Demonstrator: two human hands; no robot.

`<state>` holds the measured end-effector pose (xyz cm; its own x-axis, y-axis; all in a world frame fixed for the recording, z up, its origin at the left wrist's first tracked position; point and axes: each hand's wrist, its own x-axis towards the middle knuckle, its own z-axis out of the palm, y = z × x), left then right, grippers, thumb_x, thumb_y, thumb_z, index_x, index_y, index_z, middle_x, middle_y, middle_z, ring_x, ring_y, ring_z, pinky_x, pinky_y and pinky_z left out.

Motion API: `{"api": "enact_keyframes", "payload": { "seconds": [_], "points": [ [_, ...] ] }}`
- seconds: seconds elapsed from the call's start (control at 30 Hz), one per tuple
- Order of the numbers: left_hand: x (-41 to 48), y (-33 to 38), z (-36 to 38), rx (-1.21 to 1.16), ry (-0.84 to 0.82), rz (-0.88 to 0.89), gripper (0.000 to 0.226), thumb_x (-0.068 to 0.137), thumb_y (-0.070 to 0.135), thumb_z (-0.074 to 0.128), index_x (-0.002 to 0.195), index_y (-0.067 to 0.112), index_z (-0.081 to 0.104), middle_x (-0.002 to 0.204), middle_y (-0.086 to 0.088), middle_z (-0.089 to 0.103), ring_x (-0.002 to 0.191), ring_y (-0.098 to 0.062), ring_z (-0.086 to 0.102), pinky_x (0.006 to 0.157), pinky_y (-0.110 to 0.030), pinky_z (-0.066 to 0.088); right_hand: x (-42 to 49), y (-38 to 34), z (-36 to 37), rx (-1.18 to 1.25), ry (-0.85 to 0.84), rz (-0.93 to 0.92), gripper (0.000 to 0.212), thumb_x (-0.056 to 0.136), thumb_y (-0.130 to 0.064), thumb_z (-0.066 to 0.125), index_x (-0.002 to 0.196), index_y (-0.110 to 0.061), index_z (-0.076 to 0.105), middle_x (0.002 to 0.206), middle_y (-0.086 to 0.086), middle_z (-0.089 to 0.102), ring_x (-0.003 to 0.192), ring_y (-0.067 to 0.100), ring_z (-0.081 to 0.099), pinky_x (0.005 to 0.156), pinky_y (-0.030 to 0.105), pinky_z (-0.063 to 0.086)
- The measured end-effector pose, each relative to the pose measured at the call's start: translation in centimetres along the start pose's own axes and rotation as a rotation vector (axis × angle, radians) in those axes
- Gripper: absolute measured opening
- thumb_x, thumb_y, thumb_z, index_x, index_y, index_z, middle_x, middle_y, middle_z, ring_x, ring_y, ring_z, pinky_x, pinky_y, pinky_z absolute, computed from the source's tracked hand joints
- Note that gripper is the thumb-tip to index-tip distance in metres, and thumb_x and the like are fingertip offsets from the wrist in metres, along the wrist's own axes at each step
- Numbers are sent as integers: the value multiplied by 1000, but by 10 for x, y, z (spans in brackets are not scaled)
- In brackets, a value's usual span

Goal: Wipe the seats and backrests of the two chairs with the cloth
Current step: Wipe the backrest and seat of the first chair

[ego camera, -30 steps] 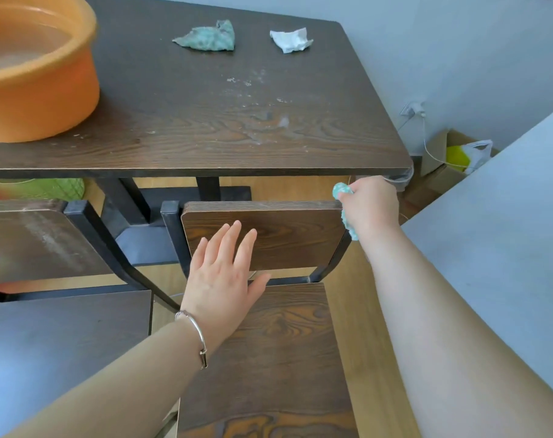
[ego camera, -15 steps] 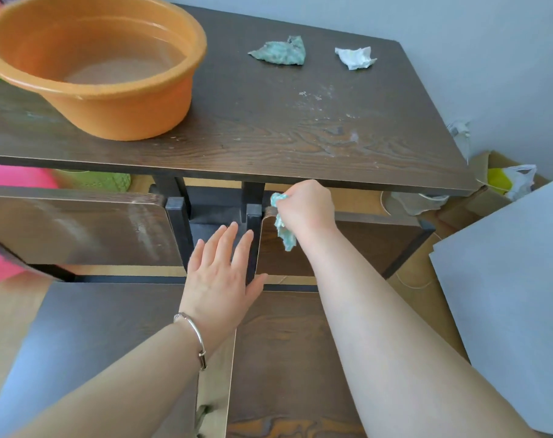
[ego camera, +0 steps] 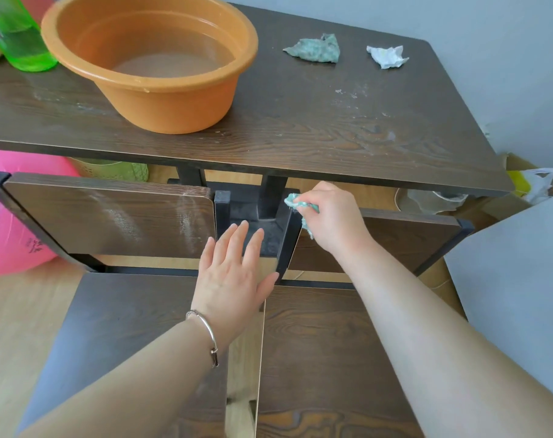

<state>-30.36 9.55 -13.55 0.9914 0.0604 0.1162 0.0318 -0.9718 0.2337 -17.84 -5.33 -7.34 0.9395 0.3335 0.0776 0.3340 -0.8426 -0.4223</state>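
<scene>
Fingers of the right hand are clenched around a bunched teal cloth, pressed at the top left corner of the right chair's backrest. That backrest's long axis stretches away to the right of the cloth, so a rightward sweep looks likely. The left hand hovers flat with fingers spread, grasping nothing, over the gap between the chairs. The left chair's backrest, streaked with pale dust, lies nearer that hand.

A dark wood-grain counter stands against a pale grey wall, above a light wooden floor in soft daylight.
</scene>
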Motion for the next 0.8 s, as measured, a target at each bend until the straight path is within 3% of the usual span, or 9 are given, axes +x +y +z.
{"api": "enact_keyframes", "payload": {
  "seconds": [0.2,0.3,0.4,0.6,0.73,0.8],
  "points": [
    [4,-1,-5,26,-40,16,71,89,59,34,146,16,37,151,-12,38,141,-32,33,113,-54,30,3,22,-32,-52,-260,-49,22,95,-24,62,115,-21,73,102,-6,59,88,10,55,66,18,38],
    [10,1,-7,10,-39,16,72,90,61,28,147,18,35,152,-11,36,143,-30,30,114,-53,29,3,41,-45,-66,-33,94,24,97,-24,59,116,-18,72,103,-3,58,89,12,53,61,14,32],
    [14,7,-4,-2,-37,13,69,90,58,35,147,19,34,152,-10,36,143,-30,30,114,-53,29,5,38,-30,-130,135,177,25,98,-20,55,114,-12,72,107,6,58,93,19,54,71,21,36],
    [16,29,7,11,-68,42,70,89,57,38,145,15,38,151,-12,38,141,-32,33,114,-54,29,0,24,1,-138,101,119,33,91,-20,68,123,-12,67,116,5,58,104,22,60,86,27,53],
    [19,52,13,6,-107,54,74,88,61,24,147,18,36,153,-10,36,143,-30,30,115,-52,26,-7,46,-9,-149,69,123,39,89,-22,71,126,-13,64,119,5,60,108,21,61,91,30,55],
    [21,68,16,-1,-111,61,72,89,61,30,146,19,36,153,-9,36,143,-29,30,115,-51,25,-10,64,-21,-136,65,143,37,89,-23,71,124,-13,66,118,5,62,106,21,62,92,29,55]
  ]
}}
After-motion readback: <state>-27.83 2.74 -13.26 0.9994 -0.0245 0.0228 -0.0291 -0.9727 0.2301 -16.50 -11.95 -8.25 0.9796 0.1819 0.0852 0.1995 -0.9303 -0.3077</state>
